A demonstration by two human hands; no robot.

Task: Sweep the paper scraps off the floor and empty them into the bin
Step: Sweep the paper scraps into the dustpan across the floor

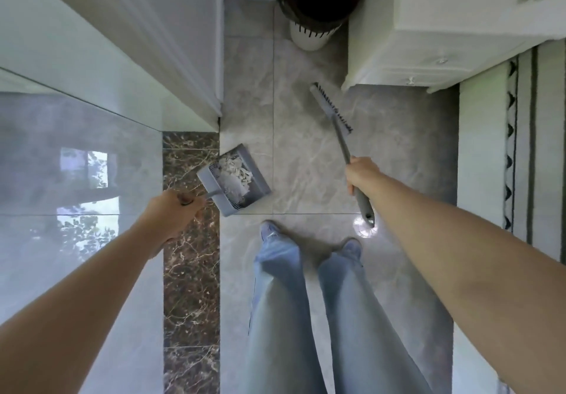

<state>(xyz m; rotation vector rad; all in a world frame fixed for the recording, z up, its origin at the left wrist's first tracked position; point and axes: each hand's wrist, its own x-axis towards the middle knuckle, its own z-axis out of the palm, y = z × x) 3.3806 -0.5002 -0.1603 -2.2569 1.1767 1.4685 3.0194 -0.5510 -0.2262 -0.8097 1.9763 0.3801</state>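
My left hand (171, 210) grips the handle of a grey dustpan (255, 193), held above the floor at the left of centre. A heap of white paper scraps (234, 173) lies inside the pan. My right hand (363, 176) grips the grey handle of a broom (338, 131), whose dark-bristled head (332, 109) points away towards the cabinet. A white bin (315, 30) with a dark liner bag stands on the floor at the top centre, well ahead of both hands.
Grey marble floor tiles (306, 154) run between a white door frame (183, 66) at left and a white cabinet (428, 53) at right. A patterned rug (520, 154) lies far right. My legs in blue jeans (306, 301) and shoes stand below the hands.
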